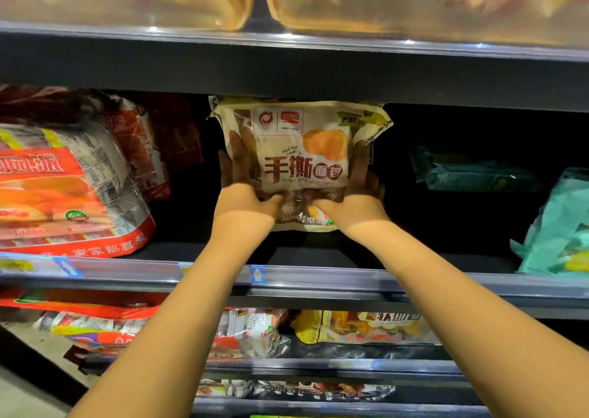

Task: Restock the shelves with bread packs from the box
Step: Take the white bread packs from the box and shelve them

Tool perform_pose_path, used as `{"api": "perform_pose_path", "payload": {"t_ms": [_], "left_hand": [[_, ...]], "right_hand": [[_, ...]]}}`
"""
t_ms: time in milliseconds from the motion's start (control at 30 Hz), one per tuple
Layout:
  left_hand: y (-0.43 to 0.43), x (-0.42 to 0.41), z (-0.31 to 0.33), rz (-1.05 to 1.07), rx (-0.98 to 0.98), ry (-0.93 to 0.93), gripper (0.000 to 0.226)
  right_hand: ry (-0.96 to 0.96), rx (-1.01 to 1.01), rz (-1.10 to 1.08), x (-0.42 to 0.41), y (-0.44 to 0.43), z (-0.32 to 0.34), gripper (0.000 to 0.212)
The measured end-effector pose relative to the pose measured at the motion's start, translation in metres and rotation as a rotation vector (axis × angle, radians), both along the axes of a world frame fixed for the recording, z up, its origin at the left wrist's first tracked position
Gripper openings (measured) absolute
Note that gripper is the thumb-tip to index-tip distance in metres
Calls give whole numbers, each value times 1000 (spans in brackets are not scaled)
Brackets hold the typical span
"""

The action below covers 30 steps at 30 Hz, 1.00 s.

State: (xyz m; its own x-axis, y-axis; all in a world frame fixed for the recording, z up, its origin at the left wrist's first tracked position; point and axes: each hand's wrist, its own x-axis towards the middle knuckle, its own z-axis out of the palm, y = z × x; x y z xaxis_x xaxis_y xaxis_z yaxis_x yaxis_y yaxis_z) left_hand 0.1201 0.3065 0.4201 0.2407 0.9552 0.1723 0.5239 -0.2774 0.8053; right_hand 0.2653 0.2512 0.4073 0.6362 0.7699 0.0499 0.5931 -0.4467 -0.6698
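Cream hand-torn bread pack (301, 159) is upright in the middle shelf bay, its top edge right up under the shelf above (287, 73). The left hand (245, 191) and right hand (353, 201) both grip its lower sides. There's dark open room either side before the red packs (63, 194) and teal packs (478, 172).

Both the left hand (245, 199) and the right hand (358, 204) have their fingers in deep shadow along the sides of the bread pack (306, 162), so the fingertips are hard to make out. The small print on the pack is too fine to read. Above the hands, pale packs (159, 0) are blurred and cut by the top edge. A red pack (63, 194) left of the left hand and a teal pack (561, 226) right of the right hand both run off the frame.
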Motion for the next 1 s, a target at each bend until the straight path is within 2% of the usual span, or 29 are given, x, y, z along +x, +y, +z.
{"api": "perform_pose_path", "payload": {"t_ms": [33, 133, 233, 300, 367, 433, 467, 533, 600, 733, 833, 1000], "left_hand": [[2, 0, -1, 0, -56, -102, 45], [9, 2, -5, 54, -216, -341, 46], [27, 6, -4, 82, -366, -505, 51], [42, 16, 2, 74, -400, -536, 61], [54, 23, 4, 59, -314, -465, 71], [55, 26, 4, -19, -196, -385, 53], [52, 25, 4, -81, -155, -389, 50], [48, 22, 0, -121, -107, -563, 83], [50, 21, -5, -128, -65, -641, 96], [52, 22, -8, -129, -61, -608, 80], [50, 19, -7, -135, -48, -547, 72], [34, 8, 6, -92, -84, -297, 68]], "right_hand": [[28, 80, -9, -1, -4, 2, 121], [284, 313, 1, 6, -10, 6, 99], [345, 395, 64, 11, -2, 5, 102], [348, 422, 84, 12, 3, 1, 109], [368, 440, 84, 14, 7, -1, 104], [385, 452, 73, 14, 10, -1, 94], [383, 458, 69, 15, 12, -1, 99], [371, 463, 65, 17, 16, -4, 115], [382, 461, 75, 19, 19, -6, 116], [364, 446, 69, 20, 23, -5, 92], [350, 405, 63, 22, 23, -4, 92], [334, 239, 63, 15, 10, 8, 97]]}}
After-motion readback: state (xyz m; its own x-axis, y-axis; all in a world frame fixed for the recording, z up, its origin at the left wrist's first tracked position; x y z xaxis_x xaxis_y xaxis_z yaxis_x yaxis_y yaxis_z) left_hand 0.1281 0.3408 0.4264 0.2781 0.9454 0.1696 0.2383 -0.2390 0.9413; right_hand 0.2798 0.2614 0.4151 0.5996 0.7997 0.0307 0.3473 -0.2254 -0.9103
